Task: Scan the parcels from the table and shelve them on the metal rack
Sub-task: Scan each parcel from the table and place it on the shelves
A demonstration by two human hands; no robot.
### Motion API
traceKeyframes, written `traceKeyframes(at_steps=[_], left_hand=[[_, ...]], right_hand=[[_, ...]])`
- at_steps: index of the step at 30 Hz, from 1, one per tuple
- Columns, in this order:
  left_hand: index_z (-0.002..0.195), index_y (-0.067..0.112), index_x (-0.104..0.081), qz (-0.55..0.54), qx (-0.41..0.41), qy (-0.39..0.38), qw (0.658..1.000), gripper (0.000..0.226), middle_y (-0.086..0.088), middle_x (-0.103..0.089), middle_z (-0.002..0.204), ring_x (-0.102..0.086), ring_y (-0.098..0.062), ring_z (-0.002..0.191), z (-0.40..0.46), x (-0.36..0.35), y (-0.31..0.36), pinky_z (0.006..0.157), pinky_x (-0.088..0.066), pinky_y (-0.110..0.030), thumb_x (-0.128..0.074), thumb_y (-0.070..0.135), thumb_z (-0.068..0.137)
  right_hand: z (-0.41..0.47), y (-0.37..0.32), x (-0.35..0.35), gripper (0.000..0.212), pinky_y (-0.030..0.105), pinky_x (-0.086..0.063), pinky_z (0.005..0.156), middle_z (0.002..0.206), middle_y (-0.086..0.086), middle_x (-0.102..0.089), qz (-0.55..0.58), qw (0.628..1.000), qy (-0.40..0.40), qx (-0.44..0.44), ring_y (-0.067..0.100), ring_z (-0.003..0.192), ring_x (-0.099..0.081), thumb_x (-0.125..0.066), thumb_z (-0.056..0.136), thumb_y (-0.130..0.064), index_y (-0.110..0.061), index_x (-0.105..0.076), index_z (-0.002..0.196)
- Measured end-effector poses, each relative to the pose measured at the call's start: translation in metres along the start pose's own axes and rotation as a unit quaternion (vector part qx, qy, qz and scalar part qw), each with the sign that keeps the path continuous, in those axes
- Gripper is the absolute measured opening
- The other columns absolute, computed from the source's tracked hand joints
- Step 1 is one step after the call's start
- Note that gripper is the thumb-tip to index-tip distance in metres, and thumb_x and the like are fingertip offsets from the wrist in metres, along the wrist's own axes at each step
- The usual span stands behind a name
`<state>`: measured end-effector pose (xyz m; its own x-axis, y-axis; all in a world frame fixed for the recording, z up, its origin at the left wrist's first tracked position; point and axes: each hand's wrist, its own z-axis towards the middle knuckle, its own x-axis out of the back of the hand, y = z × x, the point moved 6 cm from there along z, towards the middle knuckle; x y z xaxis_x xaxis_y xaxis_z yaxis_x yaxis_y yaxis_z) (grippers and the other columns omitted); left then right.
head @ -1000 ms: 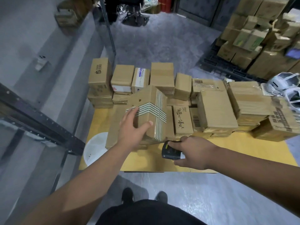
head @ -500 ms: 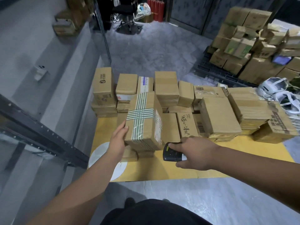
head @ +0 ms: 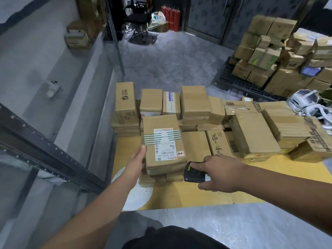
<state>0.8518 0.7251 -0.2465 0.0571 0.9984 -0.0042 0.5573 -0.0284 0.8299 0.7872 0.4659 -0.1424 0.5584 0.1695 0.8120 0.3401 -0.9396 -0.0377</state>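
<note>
My left hand (head: 136,161) holds a cardboard parcel (head: 162,141) by its left side, above the front left of the yellow table (head: 251,177). The parcel has green striped tape and a white shipping label, and the label faces up toward me. My right hand (head: 220,174) grips a black handheld scanner (head: 193,172) just right of the parcel, its nose pointing left at it. Several more brown parcels (head: 251,135) lie stacked across the table behind. The metal rack (head: 45,141) stands at my left, its dark frame close to my left forearm.
A white round disc (head: 133,193) lies on the table's front left corner. Piled cartons (head: 280,60) sit on a black pallet at the far right. An office chair (head: 139,22) and red extinguishers (head: 170,17) stand at the back. White strapped gear (head: 309,103) lies at the table's right end.
My left hand has turned the parcel over so that the label side now faces up. My right hand with the scanner has stayed beside it.
</note>
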Motion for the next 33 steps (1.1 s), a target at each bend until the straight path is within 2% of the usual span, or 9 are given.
traceKeyframes(at_steps=[2, 5, 8, 11, 16, 20, 23, 25, 33], left_hand=[[0.142, 0.05, -0.051, -0.007, -0.001, -0.016, 1.0, 0.053, 0.008, -0.065, 0.139, -0.056, -0.026, 0.134, 0.007, 0.005, -0.004, 0.115, -0.042, -0.058, -0.064, 0.063, 0.092], [0.163, 0.046, -0.014, -0.003, -0.027, -0.068, 0.997, 0.106, 0.0, -0.037, 0.165, -0.035, -0.028, 0.151, 0.013, 0.006, -0.001, 0.123, -0.028, -0.055, -0.084, 0.04, 0.084], [0.16, 0.055, 0.009, 0.055, -0.054, -0.117, 0.99, 0.151, 0.007, -0.014, 0.172, -0.02, -0.023, 0.157, 0.021, 0.006, 0.003, 0.125, -0.022, -0.054, -0.102, 0.035, 0.06], [0.158, 0.055, 0.014, 0.114, -0.091, -0.118, 0.982, 0.165, 0.012, -0.013, 0.172, -0.015, -0.017, 0.158, 0.032, 0.004, 0.016, 0.125, -0.019, -0.052, -0.107, 0.031, 0.048], [0.158, 0.041, -0.015, 0.173, -0.147, -0.055, 0.972, 0.14, 0.007, -0.029, 0.164, -0.028, -0.015, 0.148, 0.041, 0.003, 0.04, 0.118, -0.03, -0.045, -0.105, 0.027, 0.052], [0.127, 0.034, -0.041, 0.13, -0.169, -0.008, 0.977, 0.09, 0.009, -0.052, 0.134, -0.048, -0.013, 0.126, 0.043, 0.004, 0.04, 0.098, -0.042, -0.027, -0.101, 0.028, 0.061], [0.1, 0.032, -0.053, 0.106, -0.183, 0.04, 0.976, 0.045, 0.008, -0.064, 0.116, -0.06, -0.016, 0.117, 0.047, 0.01, 0.033, 0.097, -0.051, -0.038, -0.091, 0.034, 0.077], [0.093, 0.027, -0.054, 0.096, -0.195, 0.059, 0.974, 0.029, 0.004, -0.067, 0.106, -0.064, -0.021, 0.109, 0.046, 0.013, 0.031, 0.091, -0.054, -0.042, -0.081, 0.036, 0.087], [0.111, 0.032, -0.061, 0.124, -0.145, 0.071, 0.979, 0.031, -0.002, -0.067, 0.106, -0.067, -0.024, 0.096, 0.053, 0.022, 0.03, 0.078, -0.056, -0.043, -0.067, 0.057, 0.094]], right_hand=[[0.002, -0.005, 0.0, 0.072, 0.032, -0.04, 0.074, 0.126, -0.002, -0.056, 0.013, 1.0, -0.004, -0.005, 0.023, 0.114, -0.058, -0.054, 0.099, -0.065, -0.046, -0.027, 0.163], [0.003, -0.012, 0.0, 0.073, 0.033, -0.043, 0.076, 0.124, -0.003, -0.056, 0.019, 1.0, -0.007, -0.009, 0.022, 0.112, -0.058, -0.055, 0.098, -0.067, -0.046, -0.028, 0.162], [0.001, -0.015, -0.001, 0.076, 0.033, -0.045, 0.079, 0.128, -0.003, -0.056, 0.024, 0.999, -0.011, -0.02, 0.022, 0.115, -0.058, -0.055, 0.097, -0.068, -0.045, -0.026, 0.164], [-0.004, -0.017, -0.003, 0.079, 0.035, -0.051, 0.087, 0.127, -0.001, -0.057, 0.03, 0.999, -0.015, -0.028, 0.022, 0.113, -0.058, -0.055, 0.097, -0.069, -0.044, -0.024, 0.165], [-0.015, -0.013, -0.003, 0.079, 0.038, -0.052, 0.096, 0.132, 0.0, -0.057, 0.045, 0.998, -0.018, -0.047, 0.022, 0.117, -0.057, -0.058, 0.097, -0.067, -0.043, -0.026, 0.165], [-0.02, -0.011, -0.002, 0.077, 0.036, -0.051, 0.096, 0.133, -0.002, -0.057, 0.042, 0.998, -0.016, -0.051, 0.021, 0.118, -0.056, -0.058, 0.098, -0.065, -0.042, -0.028, 0.164], [-0.02, -0.009, -0.003, 0.075, 0.036, -0.052, 0.096, 0.134, -0.002, -0.057, 0.037, 0.998, -0.019, -0.05, 0.02, 0.118, -0.056, -0.058, 0.098, -0.065, -0.042, -0.029, 0.164], [-0.02, -0.009, -0.005, 0.074, 0.035, -0.052, 0.095, 0.136, -0.003, -0.057, 0.036, 0.998, -0.019, -0.045, 0.02, 0.119, -0.057, -0.058, 0.098, -0.065, -0.042, -0.031, 0.163], [-0.026, 0.0, -0.014, 0.075, 0.034, -0.053, 0.093, 0.135, -0.003, -0.058, 0.036, 0.998, -0.018, -0.051, 0.019, 0.118, -0.057, -0.058, 0.097, -0.066, -0.042, -0.03, 0.163]])
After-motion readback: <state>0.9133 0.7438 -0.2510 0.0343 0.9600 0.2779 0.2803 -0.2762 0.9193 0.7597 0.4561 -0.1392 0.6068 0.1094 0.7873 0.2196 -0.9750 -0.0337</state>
